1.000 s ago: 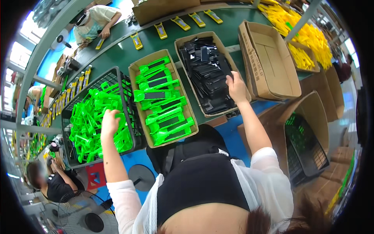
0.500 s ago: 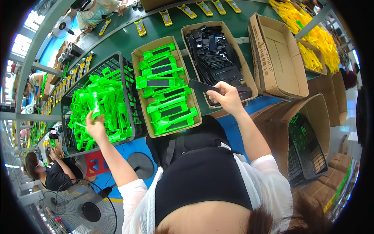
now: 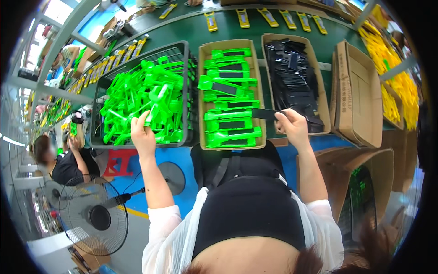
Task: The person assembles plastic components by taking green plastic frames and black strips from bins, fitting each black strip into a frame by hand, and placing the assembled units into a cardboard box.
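Observation:
My left hand is over the near side of a black plastic basket heaped with bright green plastic parts. Its fingers are closed on a green plastic part, whose outline blends into the pile behind. In my right hand, a flat black strip is pinched at one end, its other end pointing left over a cardboard box. That box holds green parts laid crosswise, with black strips set in them. Beside it, another carton is filled with loose black strips.
A brown carton stands right of the strips, with yellow parts piled beyond. Yellow tools lie in a row along the green bench. A standing fan and a seated co-worker are at the left.
The view has shifted left, so the boxes appear farther right. My left hand has closed on a green part in the basket. My right hand still holds the black strip, now more level.

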A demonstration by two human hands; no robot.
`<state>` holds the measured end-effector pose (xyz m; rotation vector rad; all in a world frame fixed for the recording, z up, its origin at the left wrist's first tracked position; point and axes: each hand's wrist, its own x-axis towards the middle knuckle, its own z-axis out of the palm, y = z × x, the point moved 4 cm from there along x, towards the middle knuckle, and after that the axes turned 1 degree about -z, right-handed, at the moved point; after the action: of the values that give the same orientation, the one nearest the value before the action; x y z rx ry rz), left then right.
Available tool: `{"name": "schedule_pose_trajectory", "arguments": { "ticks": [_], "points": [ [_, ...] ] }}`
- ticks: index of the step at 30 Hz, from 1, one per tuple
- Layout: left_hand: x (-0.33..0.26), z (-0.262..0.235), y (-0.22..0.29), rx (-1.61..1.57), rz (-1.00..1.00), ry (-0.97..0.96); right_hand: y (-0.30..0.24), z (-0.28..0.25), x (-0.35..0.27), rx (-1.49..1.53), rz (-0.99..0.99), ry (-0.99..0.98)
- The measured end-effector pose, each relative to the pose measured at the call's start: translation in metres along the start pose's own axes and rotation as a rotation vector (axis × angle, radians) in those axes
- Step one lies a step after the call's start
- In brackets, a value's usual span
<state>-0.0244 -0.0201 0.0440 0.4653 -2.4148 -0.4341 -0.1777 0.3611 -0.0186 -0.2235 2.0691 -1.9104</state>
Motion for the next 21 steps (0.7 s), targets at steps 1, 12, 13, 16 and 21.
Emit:
{"name": "schedule_pose_trajectory", "arguments": {
  "ticks": [1, 12, 13, 16, 21],
  "points": [
    [0.000, -0.003, 0.004, -0.035, -0.029, 0.028, 0.001, 0.001, 0.000, -0.005, -0.003, -0.002],
    [-0.013, -0.005, 0.013, -0.610, -0.482, -0.038, 0.000, 0.016, 0.001, -0.014, -0.007, -0.076],
    [-0.014, -0.009, 0.015, -0.610, -0.482, -0.039, 0.001, 0.016, 0.000, -0.014, -0.006, -0.075],
    [-0.015, -0.025, 0.024, -0.451, -0.640, -0.154, 0.003, 0.015, -0.002, 0.001, -0.010, -0.081],
    [-0.014, -0.061, 0.057, -0.733, -0.617, -0.137, 0.001, 0.015, -0.006, 0.048, 0.055, -0.103]
  ]
}}
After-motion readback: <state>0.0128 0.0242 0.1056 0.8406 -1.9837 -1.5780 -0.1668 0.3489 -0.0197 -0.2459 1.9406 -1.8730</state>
